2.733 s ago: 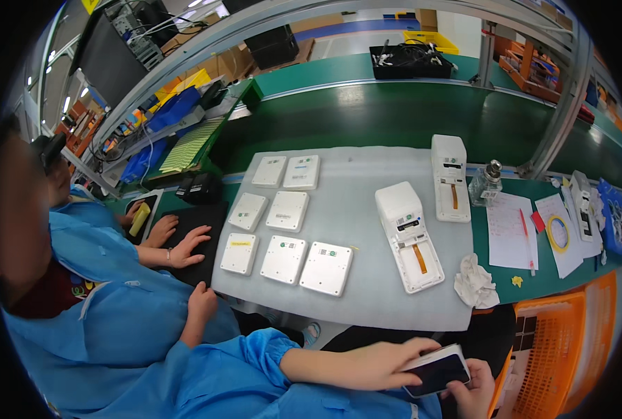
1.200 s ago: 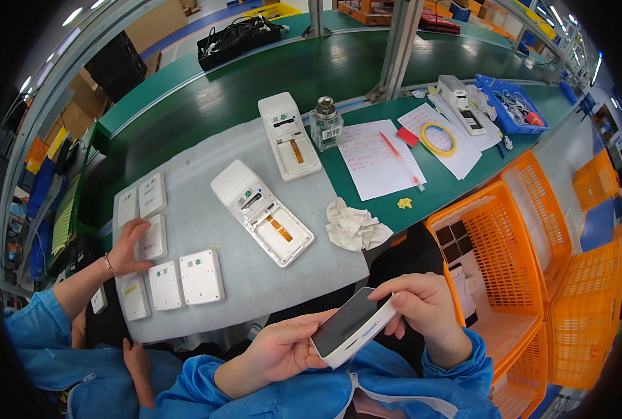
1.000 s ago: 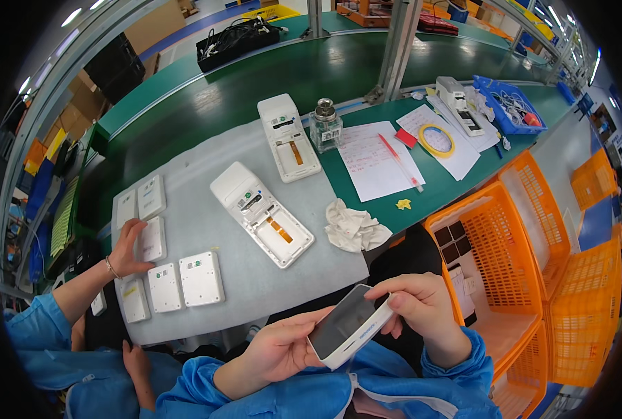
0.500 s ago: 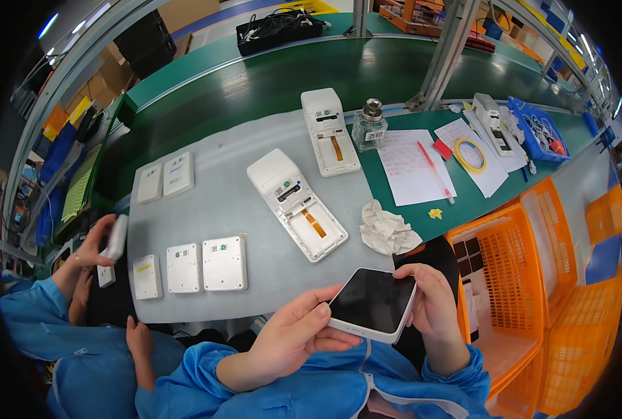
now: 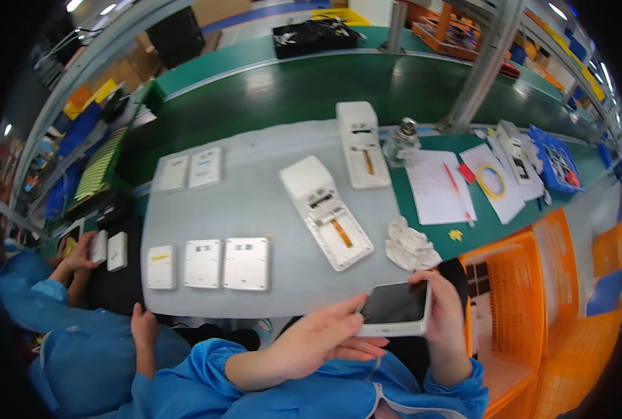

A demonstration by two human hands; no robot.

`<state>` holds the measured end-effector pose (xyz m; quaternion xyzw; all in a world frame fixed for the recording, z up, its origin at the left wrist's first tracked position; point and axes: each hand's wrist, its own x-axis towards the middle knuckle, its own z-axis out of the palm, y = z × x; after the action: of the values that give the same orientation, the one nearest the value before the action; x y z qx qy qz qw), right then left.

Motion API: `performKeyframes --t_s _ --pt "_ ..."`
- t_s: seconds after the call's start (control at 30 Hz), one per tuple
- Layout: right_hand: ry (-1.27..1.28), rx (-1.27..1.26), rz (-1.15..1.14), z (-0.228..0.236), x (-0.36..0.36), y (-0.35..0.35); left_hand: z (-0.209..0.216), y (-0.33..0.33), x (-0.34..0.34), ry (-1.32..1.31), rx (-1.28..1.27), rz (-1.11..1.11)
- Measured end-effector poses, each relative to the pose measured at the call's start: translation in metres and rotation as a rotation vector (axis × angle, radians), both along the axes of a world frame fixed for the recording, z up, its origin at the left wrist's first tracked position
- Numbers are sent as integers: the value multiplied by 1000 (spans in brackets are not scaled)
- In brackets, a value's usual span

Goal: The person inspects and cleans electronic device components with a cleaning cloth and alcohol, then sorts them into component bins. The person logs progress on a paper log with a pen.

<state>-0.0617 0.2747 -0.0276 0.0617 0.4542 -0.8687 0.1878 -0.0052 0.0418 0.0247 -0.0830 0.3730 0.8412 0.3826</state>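
Observation:
I hold a flat device with a dark screen and white frame (image 5: 395,307) over my lap, just below the grey mat's front edge. My left hand (image 5: 318,342) grips its left end, thumb on the corner. My right hand (image 5: 443,314) wraps around its right end. The screen faces up. A white test fixture with an orange ribbon cable (image 5: 326,211) lies on the grey mat (image 5: 255,202) straight ahead. A crumpled white cloth (image 5: 410,244) rests beside the fixture, just above the device.
A second white fixture (image 5: 361,143) and a small glass bottle (image 5: 402,140) stand farther back. Several white panels (image 5: 206,264) lie on the mat's left. Papers, a red pen and a yellow tape ring (image 5: 492,183) are right. Orange baskets (image 5: 534,293) stand right. A co-worker's hand (image 5: 80,251) works at left.
The device has dropped slightly and levelled between my hands, screen up. The co-worker at left has moved a hand down to the white panels on the dark tray.

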Motion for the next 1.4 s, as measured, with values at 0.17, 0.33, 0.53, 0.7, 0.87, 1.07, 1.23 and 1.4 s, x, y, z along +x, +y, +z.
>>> performKeyframes --t_s 0.17,0.33,0.53,0.7,0.87,1.07,1.23,1.4 --pt "278 280 592 86 -26 -8 -8 -18 -7 108 50 -123" --pt "1006 863 902 132 -51 -79 7 -50 -24 882 -518 -189" --pt "790 584 412 121 -76 -106 20 -109 -69 278 -63 332" --pt "393 538 330 91 -65 -36 11 -130 -76 230 222 492" --pt "188 437 375 47 -32 -22 16 -94 -59 318 206 384" --pt "224 303 556 37 -6 -37 24 -52 -50 339 96 267" --pt "215 171 612 33 1 -55 15 -37 -44 338 41 279" --pt "137 -11 530 31 5 -65 12 -35 -37 337 -56 300"
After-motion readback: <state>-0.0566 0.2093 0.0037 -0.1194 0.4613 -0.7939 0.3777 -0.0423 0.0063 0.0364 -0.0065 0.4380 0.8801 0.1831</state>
